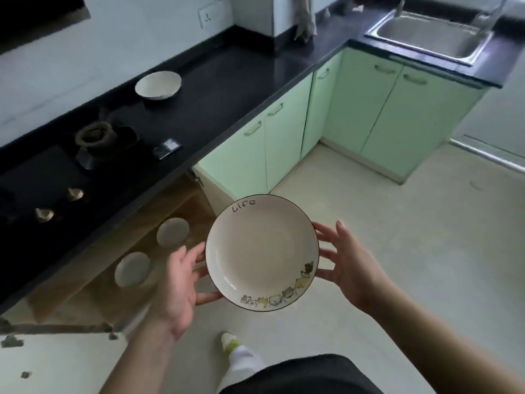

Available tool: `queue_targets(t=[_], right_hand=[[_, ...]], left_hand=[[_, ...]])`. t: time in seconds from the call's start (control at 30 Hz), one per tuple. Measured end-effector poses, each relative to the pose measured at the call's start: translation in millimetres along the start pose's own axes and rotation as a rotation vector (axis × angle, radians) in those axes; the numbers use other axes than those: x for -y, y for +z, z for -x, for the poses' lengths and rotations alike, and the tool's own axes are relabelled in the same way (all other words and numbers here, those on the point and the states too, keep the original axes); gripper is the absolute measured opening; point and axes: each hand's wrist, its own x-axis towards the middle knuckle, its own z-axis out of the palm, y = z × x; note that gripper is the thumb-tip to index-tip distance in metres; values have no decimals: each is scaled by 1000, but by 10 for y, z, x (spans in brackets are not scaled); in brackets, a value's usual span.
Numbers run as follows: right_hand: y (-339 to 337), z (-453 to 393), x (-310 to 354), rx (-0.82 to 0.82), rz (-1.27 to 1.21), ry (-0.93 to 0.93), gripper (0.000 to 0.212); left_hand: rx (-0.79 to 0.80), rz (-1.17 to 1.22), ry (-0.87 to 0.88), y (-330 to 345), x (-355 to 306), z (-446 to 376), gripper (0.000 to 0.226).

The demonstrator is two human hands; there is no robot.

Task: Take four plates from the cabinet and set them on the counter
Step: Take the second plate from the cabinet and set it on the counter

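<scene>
I hold a white plate (261,253) with a dark rim, the word "Life" and small cartoon cats, level in front of me above the floor. My left hand (177,282) grips its left edge with fingers under the rim. On the plate's right edge rests my right hand (345,260), fingers spread. Another white plate (158,85) sits on the black counter (227,89) at the back. Two more plates (172,232) (132,269) stand in the open cabinet (181,203) under the counter, left of my hands.
A gas stove (56,172) with a burner and knobs fills the counter's left part. A steel sink (429,35) is at the far right. Green cabinet doors (270,143) line the corner. My foot (231,341) stands on the pale floor.
</scene>
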Motion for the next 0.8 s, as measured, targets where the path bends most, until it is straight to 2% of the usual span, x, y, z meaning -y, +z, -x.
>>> queue_targets(t=[0.23,0.43,0.6,0.8], right_hand=[[-658,-134,204,-103,-95,10,51],[-822,-488,447,-163,-133,-15,50],[-996,-763,716,-234,-143,-38,51],[-1344,-1045,997,-297,-200,-37,51]], left_hand=[[100,-78,-5,748,-163,-280,52],[143,-99,-14,1136,-436,-811,58],[187,-89,-37,1496,-645,-1235,49],[265,-137,-41,2019,-855,-1626,50]])
